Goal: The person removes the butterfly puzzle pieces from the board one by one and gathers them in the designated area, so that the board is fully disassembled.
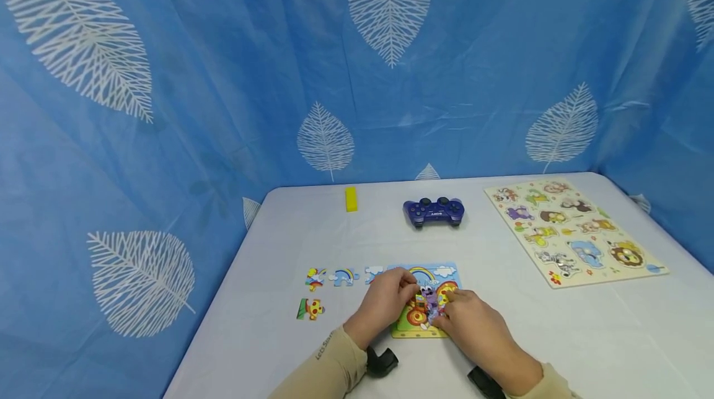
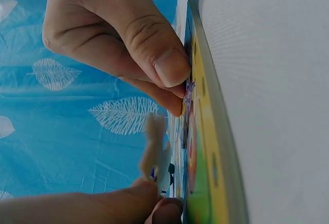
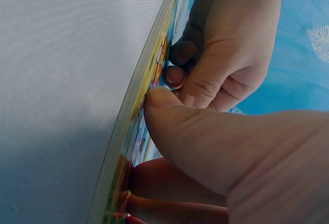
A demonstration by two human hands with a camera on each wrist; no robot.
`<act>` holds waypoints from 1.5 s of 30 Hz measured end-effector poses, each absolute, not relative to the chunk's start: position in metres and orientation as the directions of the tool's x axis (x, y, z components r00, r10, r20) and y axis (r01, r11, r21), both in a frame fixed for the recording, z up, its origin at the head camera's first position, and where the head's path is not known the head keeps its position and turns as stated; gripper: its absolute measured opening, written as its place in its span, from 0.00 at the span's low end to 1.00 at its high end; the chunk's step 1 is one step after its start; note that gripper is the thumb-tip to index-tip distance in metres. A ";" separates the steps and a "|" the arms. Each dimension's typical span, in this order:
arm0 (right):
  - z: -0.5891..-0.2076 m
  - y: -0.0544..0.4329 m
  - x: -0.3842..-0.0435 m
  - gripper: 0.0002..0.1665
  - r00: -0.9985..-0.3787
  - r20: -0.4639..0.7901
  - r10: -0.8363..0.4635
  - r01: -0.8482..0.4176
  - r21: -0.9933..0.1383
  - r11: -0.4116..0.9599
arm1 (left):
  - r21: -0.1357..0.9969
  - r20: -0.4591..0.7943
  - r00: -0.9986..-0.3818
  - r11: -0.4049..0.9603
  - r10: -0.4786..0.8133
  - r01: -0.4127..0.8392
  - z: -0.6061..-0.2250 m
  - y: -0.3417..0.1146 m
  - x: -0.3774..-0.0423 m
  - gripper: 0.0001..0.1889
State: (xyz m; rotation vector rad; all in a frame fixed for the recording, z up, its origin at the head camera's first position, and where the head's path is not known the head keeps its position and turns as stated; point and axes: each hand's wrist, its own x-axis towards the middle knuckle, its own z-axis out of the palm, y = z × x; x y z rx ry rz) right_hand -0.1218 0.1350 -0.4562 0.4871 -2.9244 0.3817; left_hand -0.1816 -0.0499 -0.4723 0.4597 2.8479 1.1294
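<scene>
A jigsaw board (image 1: 421, 333) with a yellow lower border and a cartoon picture lies between both hands. My left hand (image 1: 388, 300) pinches a jigsaw piece (image 2: 156, 149), seen edge-on in the left wrist view and raised above the board. My right hand (image 1: 474, 323) rests on the right part of the board, its thumb (image 3: 162, 100) on the surface near the lower border. The other right fingers (image 3: 169, 183) touch the board apart from that thumb. A purple big-eyed figure (image 1: 428, 297) shows between the hands. Whatever lies under the right fingers is hidden.
Left of the board lie loose jigsaw pieces: a yellow-and-rainbow one (image 1: 315, 278), a rainbow one (image 1: 344, 277), a cloud one (image 1: 372, 273) and a giraffe-patterned one (image 1: 310, 308). Farther back are a yellow block (image 1: 351, 199), a blue game controller (image 1: 434, 212) and an animal puzzle board (image 1: 569, 235).
</scene>
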 end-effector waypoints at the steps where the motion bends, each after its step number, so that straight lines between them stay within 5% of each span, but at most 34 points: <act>1: -0.456 0.135 -0.122 0.21 -0.934 0.193 -0.301 -0.341 -0.224 0.913 | 0.685 0.067 -0.956 0.684 0.284 0.251 -0.472 -0.051 -0.181 0.05; 26: -0.461 0.126 -0.120 0.21 -0.929 0.199 -0.312 -0.352 -0.214 0.911 | 0.826 0.123 -0.976 0.525 0.182 0.202 -0.460 -0.090 -0.164 0.09; 37: -0.459 0.132 -0.120 0.21 -0.939 0.162 -0.303 -0.334 -0.233 0.913 | 0.688 0.174 -0.973 0.687 0.155 0.232 -0.464 -0.179 -0.145 0.07; 45: -0.460 0.136 -0.122 0.22 -0.929 0.189 -0.317 -0.355 -0.220 0.908 | 0.608 0.133 -0.975 0.762 0.176 0.220 -0.464 -0.201 -0.148 0.04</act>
